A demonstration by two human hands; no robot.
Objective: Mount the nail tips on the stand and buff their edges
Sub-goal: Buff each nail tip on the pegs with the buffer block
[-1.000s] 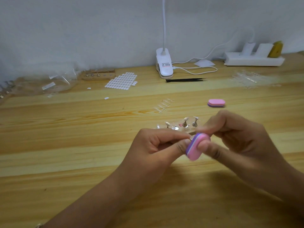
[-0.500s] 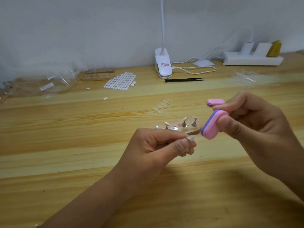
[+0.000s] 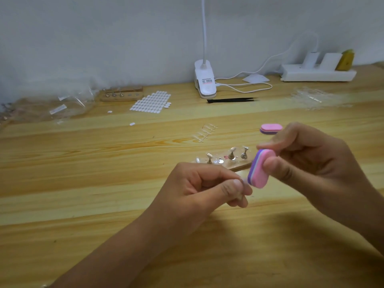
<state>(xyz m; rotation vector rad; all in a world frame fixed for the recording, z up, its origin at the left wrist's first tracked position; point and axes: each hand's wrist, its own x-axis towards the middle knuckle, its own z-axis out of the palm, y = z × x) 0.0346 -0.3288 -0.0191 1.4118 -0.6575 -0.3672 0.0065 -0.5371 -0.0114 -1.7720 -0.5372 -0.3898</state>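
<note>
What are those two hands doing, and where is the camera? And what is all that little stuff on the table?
There is no machine here, just a person. The one picture comes from a camera worn on the person's head, looking down at their own hands. The right hand pinches a pink and purple buffer block, a soft pad for smoothing edges. The left hand pinches something tiny right next to it, most likely a clear nail tip; it is hard to see. Behind them on the wooden table sits a stand with little metal pegs for nail tips. Farther back lie a second buffer block, a strip of clear nail tips, black tweezers, a sheet of white stickers, a white clip lamp and a power strip.
</note>
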